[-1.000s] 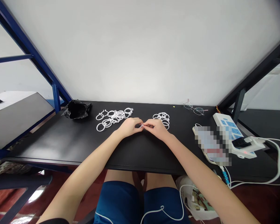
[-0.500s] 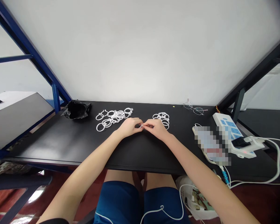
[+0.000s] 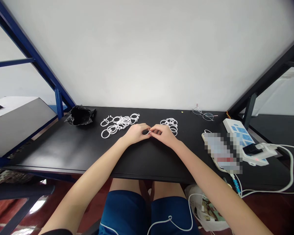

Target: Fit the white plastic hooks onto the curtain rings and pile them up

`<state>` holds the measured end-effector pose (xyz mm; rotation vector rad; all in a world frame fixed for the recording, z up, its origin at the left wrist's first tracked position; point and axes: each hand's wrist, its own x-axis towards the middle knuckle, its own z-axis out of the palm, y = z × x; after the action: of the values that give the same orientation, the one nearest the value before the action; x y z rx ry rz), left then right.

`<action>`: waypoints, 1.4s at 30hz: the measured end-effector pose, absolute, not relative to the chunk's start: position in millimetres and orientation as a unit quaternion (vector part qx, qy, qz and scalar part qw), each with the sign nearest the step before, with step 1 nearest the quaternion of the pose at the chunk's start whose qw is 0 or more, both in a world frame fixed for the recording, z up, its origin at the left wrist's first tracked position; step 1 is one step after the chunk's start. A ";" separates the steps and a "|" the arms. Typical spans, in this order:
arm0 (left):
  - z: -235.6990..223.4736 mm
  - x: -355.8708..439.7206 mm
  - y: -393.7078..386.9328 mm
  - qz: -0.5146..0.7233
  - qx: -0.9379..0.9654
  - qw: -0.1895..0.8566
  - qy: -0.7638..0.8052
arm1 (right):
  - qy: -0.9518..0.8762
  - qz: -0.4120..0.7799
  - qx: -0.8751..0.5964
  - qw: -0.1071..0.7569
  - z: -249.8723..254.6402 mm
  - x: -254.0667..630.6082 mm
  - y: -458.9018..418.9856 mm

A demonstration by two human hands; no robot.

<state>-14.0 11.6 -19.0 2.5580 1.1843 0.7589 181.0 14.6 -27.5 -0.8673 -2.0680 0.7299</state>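
My left hand (image 3: 135, 133) and my right hand (image 3: 164, 134) meet fingertip to fingertip over the black table (image 3: 71, 153), both pinched on one small white plastic ring (image 3: 149, 132). Most of that ring is hidden by my fingers. A loose heap of white rings (image 3: 119, 123) lies just left of and behind my left hand. A smaller, tidier pile of white rings (image 3: 171, 124) lies just behind my right hand.
A crumpled black bag (image 3: 80, 115) sits at the back left. Glasses (image 3: 204, 114) lie at the back right. A white and blue power strip (image 3: 245, 138), a blurred flat object (image 3: 221, 151) and white cables (image 3: 287, 169) crowd the right side. Blue frame bars (image 3: 39, 65) rise at left.
My fingertips shifted slightly on the ring, and a small gap now shows under my left fingers. Arms and both ring piles are where they were.
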 end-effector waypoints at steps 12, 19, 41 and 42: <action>-21.9 -20.5 15.6 0.270 0.842 0.087 0.459 | -0.678 0.145 -0.551 0.465 -4.1 236.6 43.0; -28.5 -21.6 22.6 0.298 0.820 0.017 0.489 | -0.667 0.162 -0.603 0.406 -5.5 255.6 51.0; -37.6 -24.3 35.2 0.235 0.830 -0.056 0.504 | -0.658 0.112 -0.548 0.504 -7.1 243.5 47.6; -36.9 -24.5 35.0 0.234 0.836 -0.053 0.493 | -0.659 0.109 -0.545 0.507 -6.7 241.8 47.0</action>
<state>-24.5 35.0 -36.9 2.7188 1.6041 0.7618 241.8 47.0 -6.7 -1.3155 -1.5886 0.2636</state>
